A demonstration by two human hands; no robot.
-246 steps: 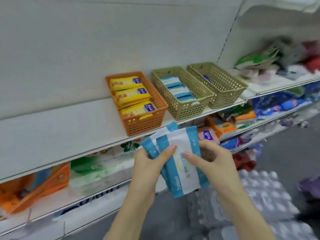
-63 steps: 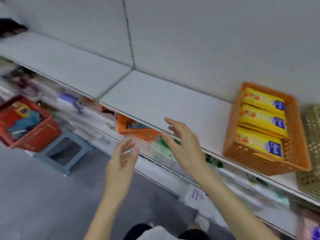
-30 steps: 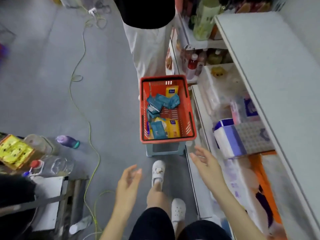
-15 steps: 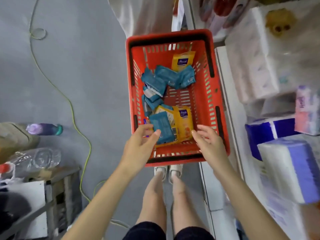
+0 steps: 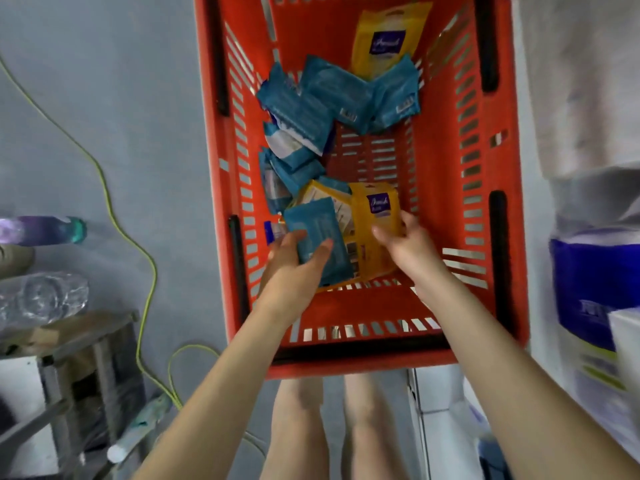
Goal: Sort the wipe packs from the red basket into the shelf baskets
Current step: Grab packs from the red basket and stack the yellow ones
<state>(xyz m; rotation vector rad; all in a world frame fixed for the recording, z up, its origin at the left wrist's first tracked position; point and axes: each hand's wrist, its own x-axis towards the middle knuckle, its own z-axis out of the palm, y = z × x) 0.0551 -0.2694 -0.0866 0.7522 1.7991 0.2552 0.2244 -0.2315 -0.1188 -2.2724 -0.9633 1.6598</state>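
Leans over the red basket [image 5: 450, 168] and reaches into its near end with both arms. With the left grip [image 5: 294, 268], holds a blue wipe pack [image 5: 313, 225], thumb laid across the face and fingers curled under the left edge: narrow, closed round the pack. With the right grip [image 5: 405, 247], takes the yellow wipe pack [image 5: 377, 206] just beside it, thumb on the face and fingers curled over the right edge, so closed on that pack too.

Blue wipe pack overlapping the left part of the yellow wipe pack and touching it. Hard to say through the blur whether lifted clear of the basket floor or resting there.

Further in: a heap of blue packs [image 5: 329, 95], piled along the left wall and across the middle. At the far end, a second yellow pack [image 5: 384, 39], leaning on the far wall, with its lower edge tucked under the heap.

Outside, to the left: grey floor [image 5: 121, 116], with a yellow-green cable [image 5: 107, 188] snaking across it. Near the left edge, a purple bottle [image 5: 41, 230] lying on its side and a clear plastic bottle [image 5: 41, 299] closer in. To the right: shelf goods in a blue and white wrap [image 5: 588, 282], blurred. Below the near rim: bare legs [image 5: 301, 427].
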